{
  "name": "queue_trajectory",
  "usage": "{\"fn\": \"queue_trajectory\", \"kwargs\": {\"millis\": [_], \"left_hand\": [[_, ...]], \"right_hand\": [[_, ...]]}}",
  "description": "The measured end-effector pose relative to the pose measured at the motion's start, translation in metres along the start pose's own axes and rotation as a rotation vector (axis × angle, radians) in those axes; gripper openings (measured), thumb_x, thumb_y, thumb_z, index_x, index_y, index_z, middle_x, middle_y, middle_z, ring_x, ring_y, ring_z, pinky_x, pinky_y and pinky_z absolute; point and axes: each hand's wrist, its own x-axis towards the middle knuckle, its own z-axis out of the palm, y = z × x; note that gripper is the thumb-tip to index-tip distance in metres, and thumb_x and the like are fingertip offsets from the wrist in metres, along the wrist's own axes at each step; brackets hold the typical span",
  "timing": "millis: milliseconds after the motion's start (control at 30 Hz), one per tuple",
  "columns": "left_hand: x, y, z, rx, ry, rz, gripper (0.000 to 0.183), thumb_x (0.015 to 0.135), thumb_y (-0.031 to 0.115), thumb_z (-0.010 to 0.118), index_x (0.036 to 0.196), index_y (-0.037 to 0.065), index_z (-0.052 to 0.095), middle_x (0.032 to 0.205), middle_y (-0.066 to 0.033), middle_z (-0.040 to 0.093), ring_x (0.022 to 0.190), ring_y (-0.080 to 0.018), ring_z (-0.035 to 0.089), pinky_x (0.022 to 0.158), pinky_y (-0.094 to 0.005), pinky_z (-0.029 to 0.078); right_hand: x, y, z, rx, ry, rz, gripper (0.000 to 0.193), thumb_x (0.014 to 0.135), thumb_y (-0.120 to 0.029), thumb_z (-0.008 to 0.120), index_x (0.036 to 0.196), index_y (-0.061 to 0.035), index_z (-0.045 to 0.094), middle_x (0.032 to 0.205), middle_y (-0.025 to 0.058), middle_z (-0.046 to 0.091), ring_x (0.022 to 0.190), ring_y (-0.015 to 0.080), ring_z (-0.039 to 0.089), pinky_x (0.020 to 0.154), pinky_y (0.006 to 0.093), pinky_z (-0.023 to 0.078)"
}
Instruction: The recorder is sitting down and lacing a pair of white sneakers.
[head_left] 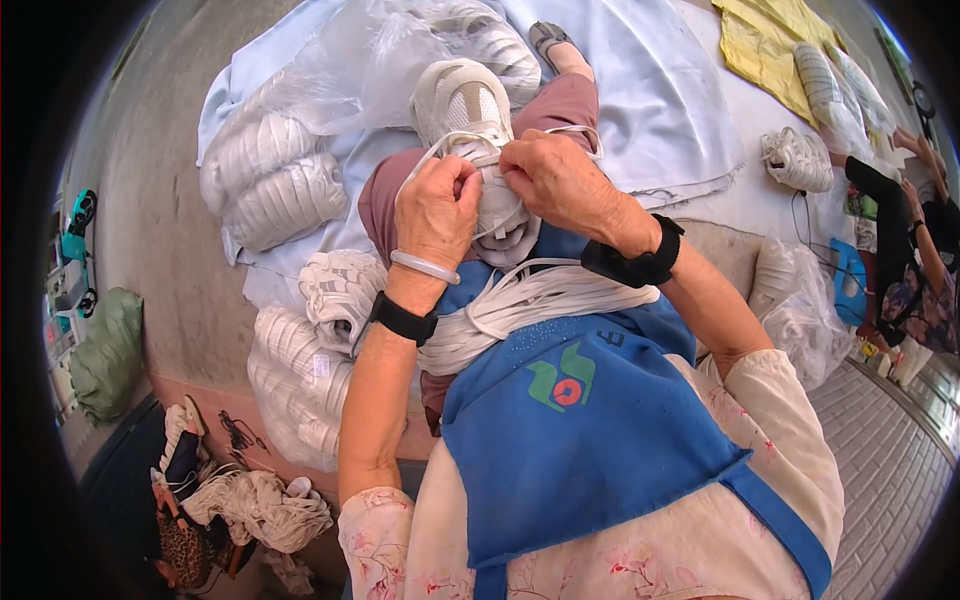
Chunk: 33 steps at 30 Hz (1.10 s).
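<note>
- The off-white mesh sneaker (pixel 433 98) sits between our knees (pixel 570 105), toe pointing away.
- Our left hand (pixel 437 205) and right hand (pixel 563 180) pinch narrowly on the white shoelace (pixel 460 134).
- For neat lacing, we should lay strands flat, pull both sides evenly, and avoid snagging the lace bundle (pixel 530 305) across our blue apron (pixel 620 435).

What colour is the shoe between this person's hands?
Off-white with beige patches; the shoe shows best in the head view.

A blue apron (pixel 610 470) bears a green-and-red emblem (pixel 568 392) and dark print (pixel 610 339).
</note>
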Motion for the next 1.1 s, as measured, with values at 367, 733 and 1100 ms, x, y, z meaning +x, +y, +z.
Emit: {"fn": "queue_trajectory", "kwargs": {"millis": [367, 733, 1100], "left_hand": [[0.003, -0.003, -0.001, 0.097, 0.005, 0.062, 0.007, 0.080, 0.009, 0.062, 0.083, 0.003, 0.061, 0.074, -0.0136, 0.061, 0.065, -0.0288, 0.060, 0.060, -0.0366, 0.046], [0.002, 0.004, -0.003, 0.260, -0.039, 0.169, 0.006, 0.081, 0.009, 0.059, 0.083, 0.004, 0.061, 0.081, -0.0132, 0.058, 0.072, -0.0332, 0.061, 0.063, -0.0415, 0.049], [0.011, -0.005, -0.017, 0.208, -0.182, 0.301, 0.010, 0.085, 0.013, 0.052, 0.087, 0.003, 0.052, 0.079, -0.0151, 0.053, 0.059, -0.0329, 0.058, 0.056, -0.0412, 0.049]], "right_hand": [[0.008, -0.009, 0.008, 0.037, 0.015, 0.103, 0.008, 0.076, -0.003, 0.053, 0.074, 0.0036, 0.058, 0.070, 0.0219, 0.059, 0.068, 0.0371, 0.060, 0.063, 0.0421, 0.047], [-0.001, -0.019, 0.018, -0.154, 0.060, -0.029, 0.013, 0.071, -0.002, 0.058, 0.083, 0.0007, 0.053, 0.077, 0.0191, 0.059, 0.070, 0.0385, 0.060, 0.060, 0.0446, 0.048], [-0.017, -0.018, 0.001, -0.226, 0.236, -0.216, 0.019, 0.070, -0.008, 0.064, 0.088, -0.0059, 0.058, 0.083, 0.0076, 0.054, 0.080, 0.0246, 0.052, 0.070, 0.0362, 0.041]]}}
